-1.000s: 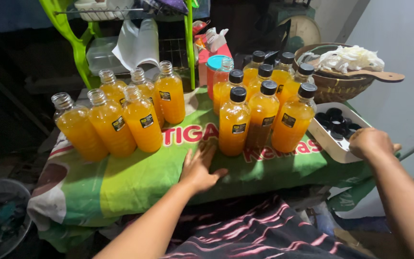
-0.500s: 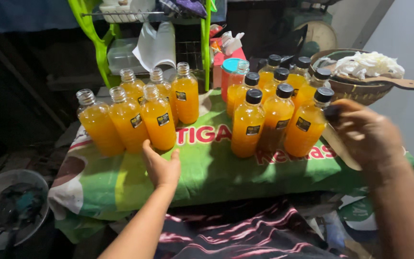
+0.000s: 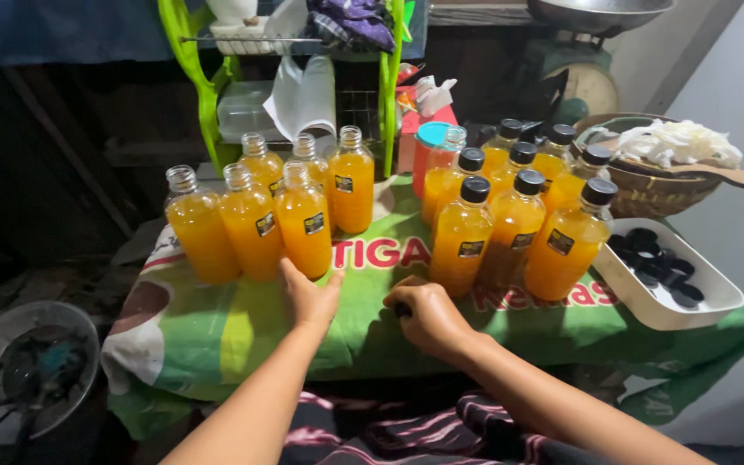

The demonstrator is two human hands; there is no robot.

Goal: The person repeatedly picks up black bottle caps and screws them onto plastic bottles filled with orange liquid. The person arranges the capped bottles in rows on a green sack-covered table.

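1. Orange liquid in clear uncapped bottles (image 3: pixel 251 224) near the cloth's left edge
2. Orange capped bottles (image 3: pixel 518 228) with black caps and small dark labels, toward the right edge
3. Green cloth (image 3: pixel 217 331) with red lettering and white patches
4. White tray (image 3: pixel 665 306) holding black caps (image 3: pixel 660 263) at the right edge
5. Pink-and-black striped fabric (image 3: pixel 372 435) below the near edge

uncapped bottle (image 3: pixel 305 221) | orange juice, upright, front of left group | left hand (image 3: pixel 310 297) touching its base
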